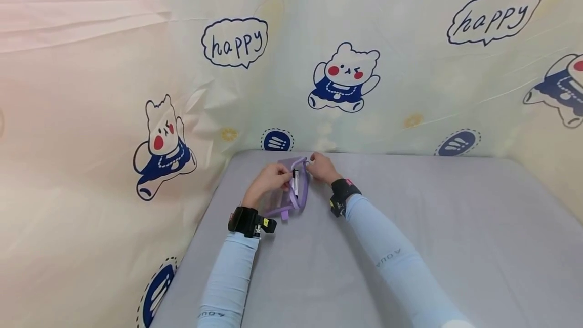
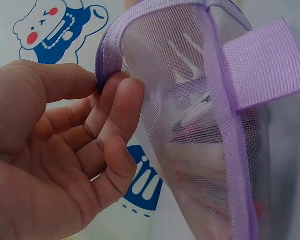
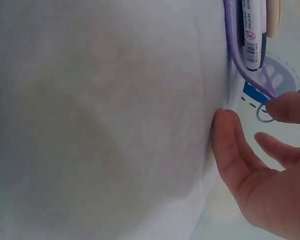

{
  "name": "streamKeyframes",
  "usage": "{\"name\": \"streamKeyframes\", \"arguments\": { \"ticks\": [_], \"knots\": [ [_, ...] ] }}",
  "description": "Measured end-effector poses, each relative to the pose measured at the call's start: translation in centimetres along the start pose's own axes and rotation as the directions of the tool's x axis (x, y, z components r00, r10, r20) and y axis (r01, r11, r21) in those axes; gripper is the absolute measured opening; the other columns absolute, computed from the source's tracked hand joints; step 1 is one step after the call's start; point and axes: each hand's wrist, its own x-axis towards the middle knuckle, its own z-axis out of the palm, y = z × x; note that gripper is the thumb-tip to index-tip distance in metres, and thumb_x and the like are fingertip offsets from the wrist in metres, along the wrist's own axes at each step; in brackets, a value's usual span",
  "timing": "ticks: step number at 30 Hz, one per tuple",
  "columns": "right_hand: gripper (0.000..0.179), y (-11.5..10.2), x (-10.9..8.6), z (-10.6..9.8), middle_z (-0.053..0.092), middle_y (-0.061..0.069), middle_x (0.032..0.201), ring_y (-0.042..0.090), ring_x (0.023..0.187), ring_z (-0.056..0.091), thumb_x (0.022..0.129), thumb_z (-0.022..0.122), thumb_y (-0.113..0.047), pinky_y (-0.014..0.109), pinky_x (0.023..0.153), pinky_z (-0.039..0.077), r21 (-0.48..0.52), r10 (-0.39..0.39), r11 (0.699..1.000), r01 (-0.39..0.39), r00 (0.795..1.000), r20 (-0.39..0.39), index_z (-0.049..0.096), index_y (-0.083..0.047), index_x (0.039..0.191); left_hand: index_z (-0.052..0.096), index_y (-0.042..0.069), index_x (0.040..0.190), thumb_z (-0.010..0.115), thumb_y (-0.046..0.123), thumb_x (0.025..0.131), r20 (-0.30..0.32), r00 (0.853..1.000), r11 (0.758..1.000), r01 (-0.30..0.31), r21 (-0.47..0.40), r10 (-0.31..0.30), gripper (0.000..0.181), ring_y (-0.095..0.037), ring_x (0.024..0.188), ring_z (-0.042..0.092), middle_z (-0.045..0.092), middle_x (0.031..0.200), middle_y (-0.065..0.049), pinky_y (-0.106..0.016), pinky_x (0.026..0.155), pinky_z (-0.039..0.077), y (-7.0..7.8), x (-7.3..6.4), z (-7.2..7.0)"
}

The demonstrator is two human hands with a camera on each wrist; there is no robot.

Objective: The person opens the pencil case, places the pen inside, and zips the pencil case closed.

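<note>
A purple-trimmed mesh zip pouch point(image 1: 298, 201) stands tilted on the table, a white and black marker point(image 1: 295, 182) showing in its mouth. My left hand point(image 1: 275, 178) pinches the pouch's trimmed edge between thumb and fingers; the left wrist view shows the see-through mesh point(image 2: 190, 110) and a lilac fabric tab point(image 2: 265, 62) beside it. At the pouch's far end is my right hand point(image 1: 322, 167). Its thumb lies against a small metal ring point(image 3: 260, 114) at the pouch corner, with a gap between thumb and forefinger. The marker's barcode end point(image 3: 252, 47) points toward that hand.
A grey cloth covers the table point(image 1: 410, 247). Behind it and at the left hangs a pale curtain point(image 1: 291, 90) printed with bears and speech bubbles, close to the pouch's far end. Dark wrist cameras point(image 1: 246, 221) sit on both wrists.
</note>
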Motion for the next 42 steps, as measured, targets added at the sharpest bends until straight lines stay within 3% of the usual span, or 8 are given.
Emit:
{"name": "streamKeyframes", "arguments": {
  "ticks": [6,11,17,22,27,35,39,42],
  "knots": [
    [0.035,0.2,-0.1,-0.6,0.063,0.012,0.095,0.017,0.067,0.060,0.096,0.053,-0.021,0.030,0.060,0.054,0.056,0.039,0.997,-0.043,0.996,0.080,0.056,-0.002,0.124,0.067,-0.002,0.098,0.056,0.016,0.098,0.015,1.000,1.000,0.010,0.027,-0.010,0.020,-0.019,0.070,0.067,0.067,0.082,-0.009,-0.036,0.072,0.057,0.1,0.3,1.3],
    [0.030,-0.2,-0.2,-0.9,0.060,0.009,0.090,0.016,0.069,0.057,0.093,0.057,-0.020,0.025,0.058,0.050,0.059,0.009,0.998,-0.017,0.991,0.134,0.060,-0.001,0.117,0.066,-0.002,0.094,0.055,0.014,0.097,0.028,0.999,0.999,0.024,0.034,-0.025,0.019,-0.018,0.066,0.063,0.064,0.078,-0.006,-0.032,0.064,0.053,-0.1,0.5,2.4],
    [0.012,0.2,0.0,-0.4,0.055,0.003,0.074,0.015,0.060,0.053,0.093,0.054,-0.013,0.024,0.052,0.042,0.014,0.042,0.999,-0.043,0.996,0.078,0.060,-0.004,0.088,0.065,0.000,0.092,0.055,0.013,0.096,0.029,0.998,0.998,0.047,0.028,-0.048,0.017,-0.017,0.065,0.062,0.062,0.080,-0.006,-0.030,0.063,0.052,0.0,0.6,3.3],
    [0.026,0.7,0.4,-0.1,0.049,-0.001,0.058,0.013,0.050,0.045,0.090,0.052,-0.009,0.024,0.046,0.036,-0.019,0.037,0.999,-0.037,0.999,0.027,0.049,-0.011,0.064,0.065,0.003,0.091,0.056,0.017,0.097,0.052,0.997,0.997,0.055,0.045,-0.058,0.017,-0.016,0.066,0.064,0.065,0.080,-0.006,-0.029,0.064,0.053,-0.2,1.0,3.5],
    [0.034,0.5,0.5,0.1,0.045,-0.001,0.054,0.013,0.048,0.042,0.091,0.052,-0.011,0.025,0.045,0.033,-0.016,-0.012,1.000,0.012,1.000,-0.015,0.043,-0.013,0.058,0.066,0.003,0.094,0.057,0.021,0.098,0.045,0.997,0.997,0.068,0.041,-0.070,0.020,-0.017,0.069,0.067,0.067,0.082,-0.008,-0.033,0.069,0.056,-0.5,1.5,2.5],
    [0.024,0.5,0.7,0.7,0.050,-0.001,0.062,0.013,0.055,0.046,0.091,0.058,-0.016,0.023,0.048,0.035,-0.056,-0.034,0.998,0.030,0.996,-0.077,0.055,-0.010,0.068,0.065,0.010,0.094,0.050,0.024,0.099,-0.031,0.998,0.985,0.053,0.162,-0.049,0.021,-0.017,0.074,0.065,0.067,0.084,-0.004,-0.028,0.062,0.049,-0.5,5.0,0.7],
    [0.022,0.6,0.6,0.7,0.051,0.000,0.064,0.015,0.056,0.046,0.091,0.060,-0.014,0.024,0.050,0.035,-0.052,-0.035,0.998,0.030,0.994,-0.103,0.058,-0.008,0.071,0.058,0.009,0.087,0.047,0.019,0.098,-0.107,0.994,0.963,-0.005,0.269,0.035,0.018,-0.018,0.066,0.055,0.058,0.078,-0.004,-0.027,0.054,0.040,-0.2,7.2,0.3],
    [0.021,0.7,0.4,0.5,0.052,0.002,0.065,0.015,0.057,0.047,0.092,0.059,-0.014,0.024,0.050,0.035,-0.047,-0.042,0.998,0.036,0.992,-0.117,0.060,-0.005,0.073,0.058,0.006,0.090,0.047,0.015,0.097,-0.148,0.983,0.925,-0.045,0.377,0.108,0.015,-0.020,0.067,0.052,0.057,0.081,-0.007,-0.029,0.056,0.039,0.3,8.5,0.3]
  ]
}}
